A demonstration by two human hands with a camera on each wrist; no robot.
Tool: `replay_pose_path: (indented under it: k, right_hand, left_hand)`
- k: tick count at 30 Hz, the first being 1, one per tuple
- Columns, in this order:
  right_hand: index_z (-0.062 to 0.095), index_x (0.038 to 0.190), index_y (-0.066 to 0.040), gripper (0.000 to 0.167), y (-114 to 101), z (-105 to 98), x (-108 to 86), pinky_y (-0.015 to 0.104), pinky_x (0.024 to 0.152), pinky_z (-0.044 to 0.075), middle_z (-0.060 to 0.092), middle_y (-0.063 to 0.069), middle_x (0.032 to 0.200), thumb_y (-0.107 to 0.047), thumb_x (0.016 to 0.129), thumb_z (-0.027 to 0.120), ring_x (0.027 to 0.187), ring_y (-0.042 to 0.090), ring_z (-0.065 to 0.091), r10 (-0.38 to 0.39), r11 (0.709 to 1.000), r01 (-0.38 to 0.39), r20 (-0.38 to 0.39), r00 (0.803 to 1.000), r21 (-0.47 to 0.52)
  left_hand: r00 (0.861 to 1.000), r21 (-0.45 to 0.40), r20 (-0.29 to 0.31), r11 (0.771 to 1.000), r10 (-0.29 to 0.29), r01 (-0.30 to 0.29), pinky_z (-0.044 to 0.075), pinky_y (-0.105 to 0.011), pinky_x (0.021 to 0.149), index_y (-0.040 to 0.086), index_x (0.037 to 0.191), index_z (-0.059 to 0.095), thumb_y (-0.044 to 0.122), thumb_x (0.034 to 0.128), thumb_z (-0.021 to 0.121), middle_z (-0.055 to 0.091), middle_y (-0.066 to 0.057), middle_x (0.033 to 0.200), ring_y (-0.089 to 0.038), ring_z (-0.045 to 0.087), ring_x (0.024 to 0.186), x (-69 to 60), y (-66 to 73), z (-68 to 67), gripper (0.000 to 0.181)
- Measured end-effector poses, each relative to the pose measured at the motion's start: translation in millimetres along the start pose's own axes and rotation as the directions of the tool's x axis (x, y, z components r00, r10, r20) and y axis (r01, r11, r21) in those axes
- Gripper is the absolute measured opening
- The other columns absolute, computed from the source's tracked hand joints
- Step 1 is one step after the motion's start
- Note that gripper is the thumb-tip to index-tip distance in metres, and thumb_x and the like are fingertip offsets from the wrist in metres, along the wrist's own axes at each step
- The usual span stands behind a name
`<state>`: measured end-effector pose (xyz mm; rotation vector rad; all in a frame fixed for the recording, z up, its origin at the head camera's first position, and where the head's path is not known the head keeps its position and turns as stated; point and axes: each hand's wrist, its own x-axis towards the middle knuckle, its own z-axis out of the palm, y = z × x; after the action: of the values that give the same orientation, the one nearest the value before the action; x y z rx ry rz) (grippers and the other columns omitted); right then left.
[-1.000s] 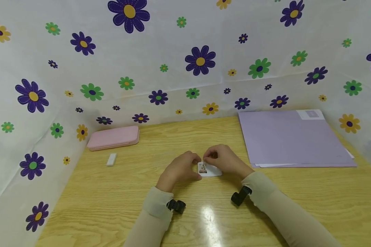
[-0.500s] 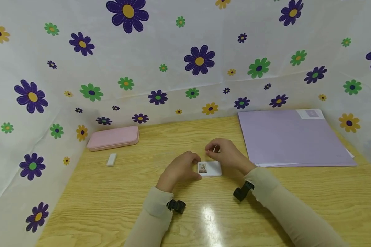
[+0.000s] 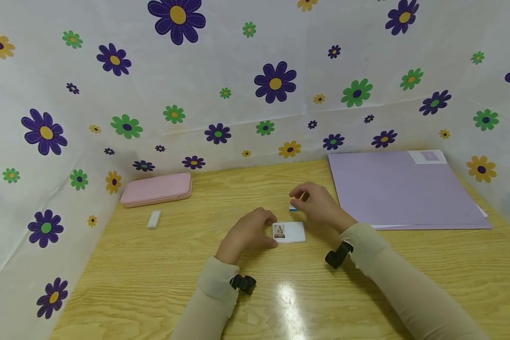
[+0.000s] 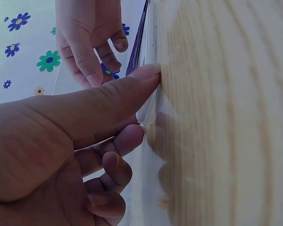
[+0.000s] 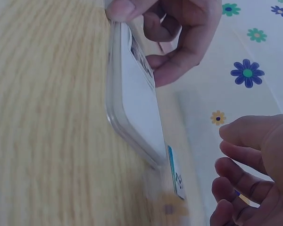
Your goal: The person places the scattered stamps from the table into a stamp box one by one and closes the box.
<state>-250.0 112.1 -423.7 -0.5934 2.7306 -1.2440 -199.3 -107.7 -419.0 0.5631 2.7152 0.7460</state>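
A flat white case (image 3: pixel 295 232) with a small picture on its left part lies on the table. My left hand (image 3: pixel 246 236) grips its left end, the thumb at the near edge and fingers at the far edge. In the right wrist view, the case (image 5: pixel 140 103) shows rounded, see-through edges. Just beyond the case lies a small blue-and-white piece (image 3: pixel 293 208), partly covered by my right hand (image 3: pixel 320 205) in the head view. That hand hovers with loosely bent fingers and nothing between them; the right wrist view shows a gap between it and the small piece (image 5: pixel 176 172).
A pink case (image 3: pixel 156 189) lies at the back left, with a small white block (image 3: pixel 154 219) in front of it. A faint see-through sheet (image 3: pixel 227 218) lies left of my left hand. Purple folders (image 3: pixel 403 193) with papers cover the back right. Flowered cloth (image 3: pixel 238 61) stands behind.
My right hand has moved from over the white case to the right and farther back, uncovering the case's right part. The blue-and-white piece now shows beside its fingers. My left hand has stayed in place.
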Motion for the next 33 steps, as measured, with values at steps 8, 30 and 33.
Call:
replay_pose_path:
  k: [8, 30, 33]
  right_hand:
    - [0.069, 0.115, -0.004, 0.024, 10, -6, 5.0, 0.037, 0.076, 0.050, 0.062, 0.009, 0.108, -0.019, 0.095, 0.067, 0.094, 0.025, 0.057, 0.055, 0.998, -0.054, 0.003, 0.999, -0.023]
    - [0.070, 0.109, -0.002, 0.018, 24, -7, 7.6, 0.041, 0.083, 0.049, 0.063, 0.011, 0.104, -0.010, 0.094, 0.067, 0.093, 0.026, 0.057, 0.039, 0.996, -0.036, 0.035, 0.999, -0.080]
    - [0.070, 0.108, -0.002, 0.017, 26, -6, 8.3, 0.042, 0.083, 0.049, 0.063, 0.010, 0.102, -0.010, 0.094, 0.067, 0.092, 0.025, 0.056, 0.042, 0.995, -0.037, 0.044, 0.998, -0.094]
  left_hand:
    - [1.000, 0.002, 0.005, 1.000, 0.002, -0.002, 0.047, -0.038, 0.094, 0.008, 0.124, 0.063, 0.023, 0.0773, 0.087, 0.059, -0.003, 0.114, -0.020, 0.058, 0.106, 0.6, 1.2, -0.1, 0.054]
    - [1.000, 0.016, 0.003, 1.000, -0.007, 0.007, 0.047, -0.039, 0.095, 0.008, 0.124, 0.063, 0.022, 0.0773, 0.087, 0.059, -0.004, 0.114, -0.021, 0.058, 0.107, -0.3, 2.1, -0.2, 0.054]
    - [1.000, 0.018, 0.000, 1.000, -0.003, 0.003, 0.046, -0.039, 0.095, 0.008, 0.124, 0.063, 0.022, 0.0770, 0.087, 0.059, -0.003, 0.114, -0.021, 0.058, 0.107, -0.2, 1.4, 0.5, 0.054]
